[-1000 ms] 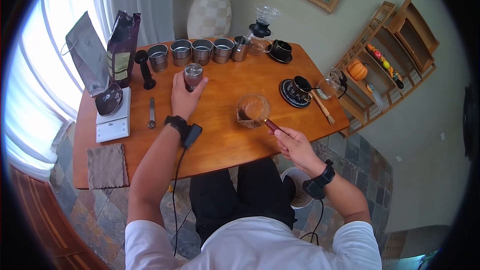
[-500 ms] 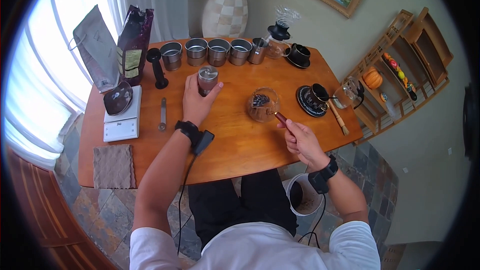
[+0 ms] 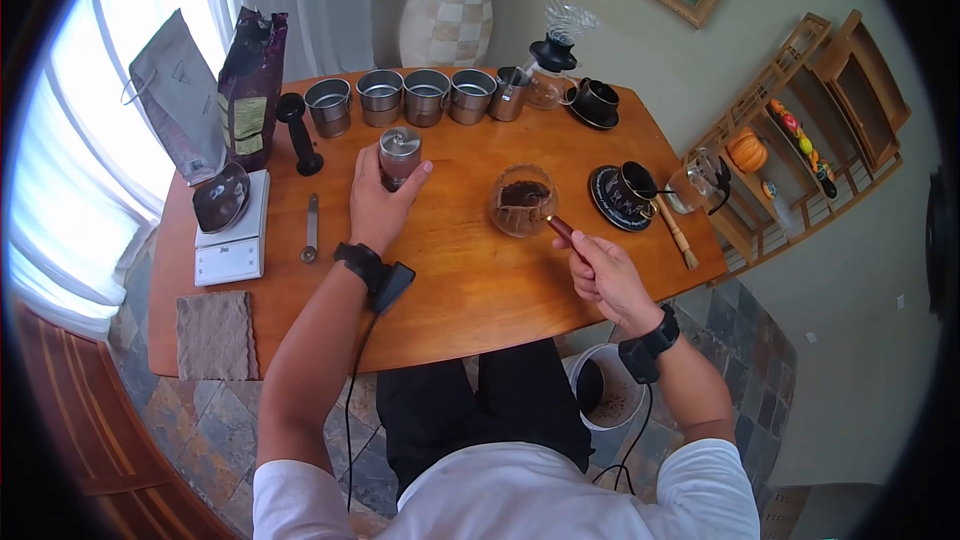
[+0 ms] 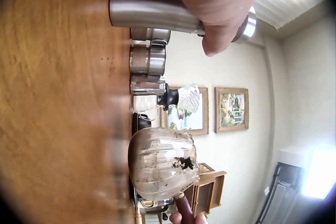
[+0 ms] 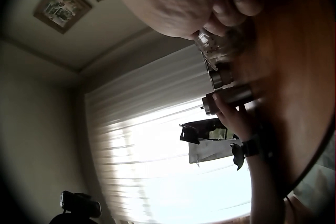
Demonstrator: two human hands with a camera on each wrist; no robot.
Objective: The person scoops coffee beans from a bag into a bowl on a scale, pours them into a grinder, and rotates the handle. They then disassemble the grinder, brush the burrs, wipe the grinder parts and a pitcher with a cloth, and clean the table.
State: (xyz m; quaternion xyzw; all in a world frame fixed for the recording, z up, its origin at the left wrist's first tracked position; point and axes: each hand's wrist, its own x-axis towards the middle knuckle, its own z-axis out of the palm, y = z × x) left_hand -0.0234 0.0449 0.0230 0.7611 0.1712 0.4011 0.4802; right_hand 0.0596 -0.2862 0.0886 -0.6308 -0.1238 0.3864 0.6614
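Observation:
My left hand (image 3: 378, 202) curls round a metal hand coffee grinder (image 3: 401, 153), which stands upright at the table's middle left. In the left wrist view the grinder's steel body (image 4: 149, 3) shows under the thumb. With its fingers closed round a dark wooden handle (image 3: 563, 230), my right hand (image 3: 610, 278) holds a ribbed glass pot (image 3: 514, 220) close over the table. Dark brown coffee lies inside it. In the left wrist view bits of dark grounds (image 4: 185, 162) stick to the glass. The right wrist view shows the underside of my fingers, which hide most of the pot.
Several steel cups (image 3: 380, 100) line the back edge beside a glass dripper (image 3: 550, 58). A black cup and saucer (image 3: 622, 198), a brush (image 3: 677, 233) and a glass jug (image 3: 695, 185) stand right. A scale (image 3: 228, 262), spoon (image 3: 311, 225), cloth (image 3: 216, 335) and coffee bags (image 3: 180, 90) lie left.
My right hand has tilted the glass pot back and forth, and the dark coffee inside has shifted. The left hand keeps its grip on the grinder. The head view has swung slightly.

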